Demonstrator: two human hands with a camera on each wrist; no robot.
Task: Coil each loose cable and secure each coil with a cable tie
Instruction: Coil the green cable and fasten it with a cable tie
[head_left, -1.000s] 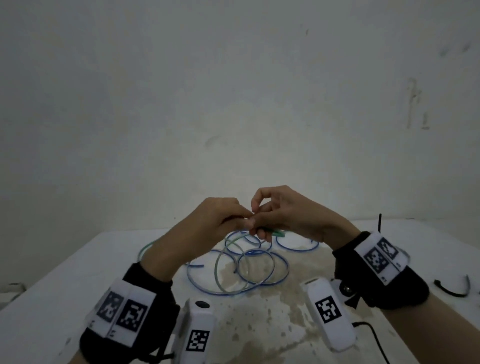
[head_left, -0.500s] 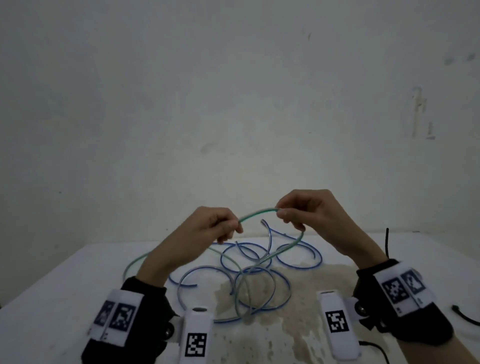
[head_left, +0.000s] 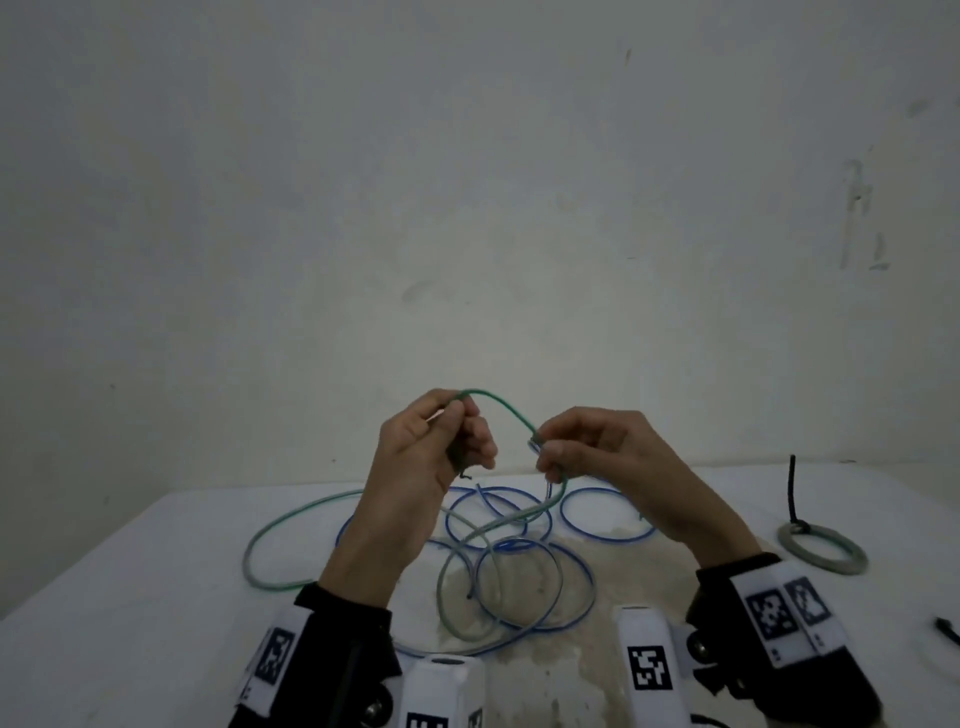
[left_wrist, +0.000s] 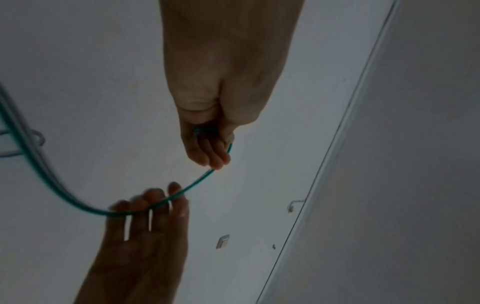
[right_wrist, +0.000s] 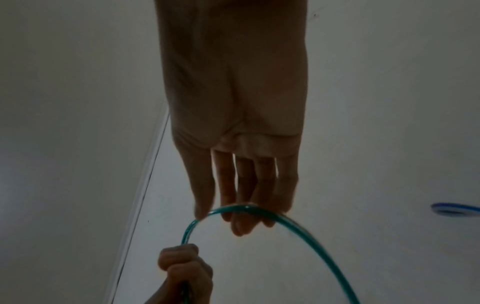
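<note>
A green cable (head_left: 511, 411) arcs between both hands above the white table (head_left: 130, 597). My left hand (head_left: 457, 418) is raised, with its fingers curled round the cable near its end. My right hand (head_left: 545, 451) pinches the cable a short way along, and the rest hangs down to the table in loose loops. In the left wrist view the left hand (left_wrist: 207, 154) grips the green cable (left_wrist: 200, 180). In the right wrist view the cable (right_wrist: 233, 206) lies across the right hand's fingers (right_wrist: 241, 222). A blue cable (head_left: 592, 587) lies in tangled loops under the hands.
A grey coil (head_left: 784, 543) lies at the table's right, bound by a black cable tie (head_left: 792, 488) that sticks up. A loose black tie (head_left: 943, 630) lies near the right edge. A brown stain marks the table centre. A plain wall stands behind.
The hands, together low over the cables a second ago, have lifted the green cable. The left hand has risen, and the arc between the hands is shorter than half a second ago.
</note>
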